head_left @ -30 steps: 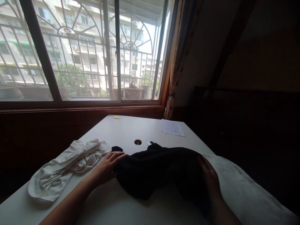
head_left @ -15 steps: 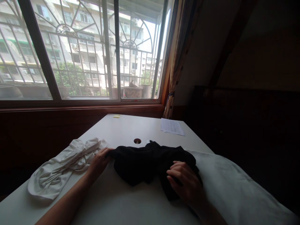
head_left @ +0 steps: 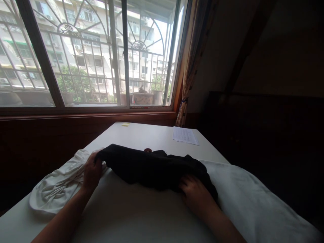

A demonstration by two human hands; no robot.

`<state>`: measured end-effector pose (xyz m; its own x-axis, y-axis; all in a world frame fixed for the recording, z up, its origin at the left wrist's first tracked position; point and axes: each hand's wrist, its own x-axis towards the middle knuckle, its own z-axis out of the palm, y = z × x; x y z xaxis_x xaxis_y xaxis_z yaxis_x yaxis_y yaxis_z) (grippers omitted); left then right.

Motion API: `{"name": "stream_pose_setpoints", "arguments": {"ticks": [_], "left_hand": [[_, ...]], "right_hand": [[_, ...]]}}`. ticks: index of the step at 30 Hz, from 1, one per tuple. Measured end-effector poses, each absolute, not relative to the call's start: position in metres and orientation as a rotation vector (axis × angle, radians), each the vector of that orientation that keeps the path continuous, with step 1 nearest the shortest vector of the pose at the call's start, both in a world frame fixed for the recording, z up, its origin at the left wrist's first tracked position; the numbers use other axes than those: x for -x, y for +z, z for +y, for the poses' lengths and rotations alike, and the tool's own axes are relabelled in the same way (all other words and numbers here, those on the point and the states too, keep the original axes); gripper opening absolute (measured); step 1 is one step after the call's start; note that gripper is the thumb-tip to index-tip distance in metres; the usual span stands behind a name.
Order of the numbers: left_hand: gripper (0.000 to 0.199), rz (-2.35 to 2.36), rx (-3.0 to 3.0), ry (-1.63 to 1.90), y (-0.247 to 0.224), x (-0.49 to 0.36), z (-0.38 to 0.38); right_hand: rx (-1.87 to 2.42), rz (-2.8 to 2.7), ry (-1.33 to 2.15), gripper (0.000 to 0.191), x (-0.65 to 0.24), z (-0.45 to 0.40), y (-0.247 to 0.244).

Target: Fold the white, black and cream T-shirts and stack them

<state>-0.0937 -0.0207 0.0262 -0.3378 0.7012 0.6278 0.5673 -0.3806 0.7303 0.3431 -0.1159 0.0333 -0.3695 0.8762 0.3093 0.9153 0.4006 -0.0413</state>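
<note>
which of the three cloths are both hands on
The black middle cloth: the left hand grips its left end, the right hand touches its near edge. The crumpled left cloth and flatter right cloth are pale.

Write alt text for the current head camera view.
A person's left hand grips one end of a black cloth at a white table; the right hand touches that cloth's lower edge near the other end. A crumpled white cloth lies left, a pale cloth right, papers near the far edge, a barred window behind.
</note>
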Motion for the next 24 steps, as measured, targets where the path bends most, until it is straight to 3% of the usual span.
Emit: {"name": "stream_pose_setpoints", "arguments": {"ticks": [4, 8, 12, 24], "left_hand": [[0.033, 1.726, -1.750, 1.881, 0.028, 0.095, -0.022], [0.031, 1.768, -1.707, 1.933, 0.030, 0.097, -0.023], [0.029, 1.803, -1.630, 1.915, 0.037, 0.098, -0.026], [0.035, 1.928, -1.945, 1.725, 0.023, 0.104, -0.013]], "right_hand": [[1.396, -2.177, -0.241, 0.026, -0.355, -0.114, 0.039], [1.214, -1.592, -0.127, 0.016, -0.365, -0.125, 0.052], [1.139, -1.035, 0.011, 0.021, -0.374, -0.131, 0.061], [1.571, -1.300, -0.045, 0.031, -0.406, -0.098, 0.034]]}}
